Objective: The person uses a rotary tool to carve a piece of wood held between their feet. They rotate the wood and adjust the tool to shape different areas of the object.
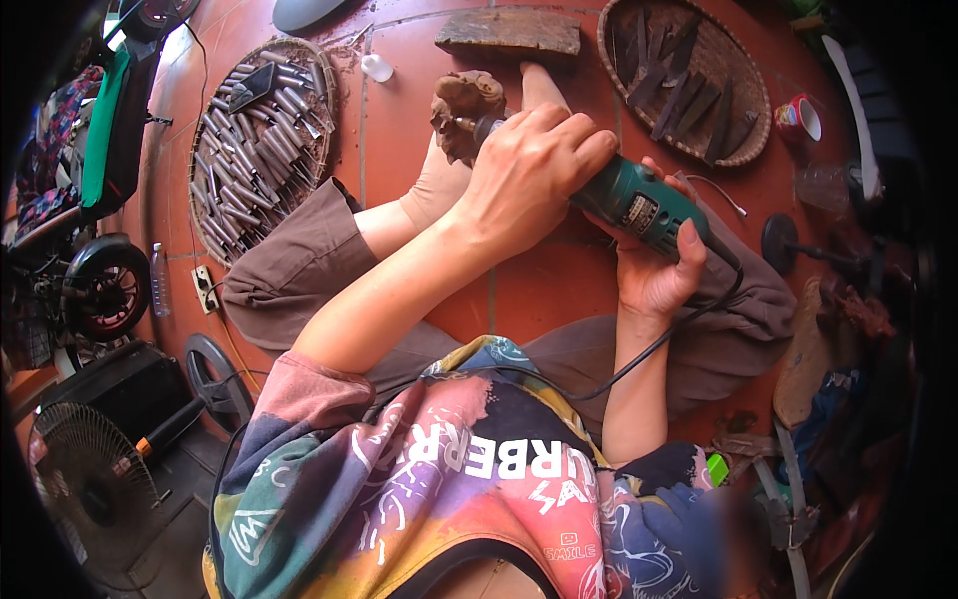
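Fingers [559, 135] of the left hand [519, 180] are curled shut over the nose of the green rotary grinder [639, 205], close behind its bit, apparently to steady the cutting end. The right hand [654, 275] is closed around the rear of the grinder body, thumb on top, carrying its weight; a black cord [649, 349] runs from that end down across the lap. The bit meets a small brown wood carving [464, 105] at upper centre of the frame. This carving appears braced between the person's bare feet [439, 180] on the red tiled floor [399, 110], which would free both hands for the tool.

A flat wooden block [509, 32] lies just beyond the carving. At upper left, a round woven tray [261, 140] holds many metal chisels; at upper right, a second woven tray [689, 80] holds dark wooden pieces. Both trays are within reach. A fan [95, 479] stands at lower left.
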The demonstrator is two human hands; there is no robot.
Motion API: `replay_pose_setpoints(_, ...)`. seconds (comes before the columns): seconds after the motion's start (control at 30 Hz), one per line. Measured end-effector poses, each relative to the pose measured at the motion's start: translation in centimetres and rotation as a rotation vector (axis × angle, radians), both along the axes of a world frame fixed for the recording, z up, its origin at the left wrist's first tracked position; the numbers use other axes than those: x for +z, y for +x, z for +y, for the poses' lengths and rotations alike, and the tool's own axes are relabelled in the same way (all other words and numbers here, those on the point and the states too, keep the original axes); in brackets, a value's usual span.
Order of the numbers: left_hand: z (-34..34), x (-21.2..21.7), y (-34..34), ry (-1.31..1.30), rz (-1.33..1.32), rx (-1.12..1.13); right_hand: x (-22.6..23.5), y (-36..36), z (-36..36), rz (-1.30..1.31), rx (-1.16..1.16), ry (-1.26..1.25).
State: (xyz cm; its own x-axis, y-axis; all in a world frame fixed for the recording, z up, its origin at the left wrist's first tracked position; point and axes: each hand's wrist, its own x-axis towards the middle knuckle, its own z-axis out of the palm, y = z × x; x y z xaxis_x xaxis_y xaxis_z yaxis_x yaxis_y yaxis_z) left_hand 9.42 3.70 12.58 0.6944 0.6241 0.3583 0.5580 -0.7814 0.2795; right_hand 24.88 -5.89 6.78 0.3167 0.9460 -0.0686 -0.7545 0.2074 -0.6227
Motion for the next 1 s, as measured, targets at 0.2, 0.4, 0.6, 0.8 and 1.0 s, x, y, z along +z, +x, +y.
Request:
replay_pose_setpoints(0.2,-0.3,0.3,0.1,0.0,-0.022,0.014,0.9,0.0,0.1,0.065,-0.008,-0.017)
replay_pose_setpoints(0.4,0.6,-0.5,0.5,0.098,-0.173,-0.029,1.6,0.1,0.4,0.001,-0.048,-0.03)
replay_pose_setpoints(0.6,0.7,-0.7,0.4,0.086,-0.208,-0.033,1.8,0.0,0.4,-0.047,-0.062,-0.045)
replay_pose_setpoints(0.8,0.5,-0.6,0.3,0.064,-0.212,-0.002,2.7,0.2,0.5,-0.071,-0.034,-0.047)
replay_pose_setpoints(1.0,0.1,1.2,0.3,-0.027,-0.133,0.042,3.2,0.7,0.7,-0.023,-0.019,-0.059)
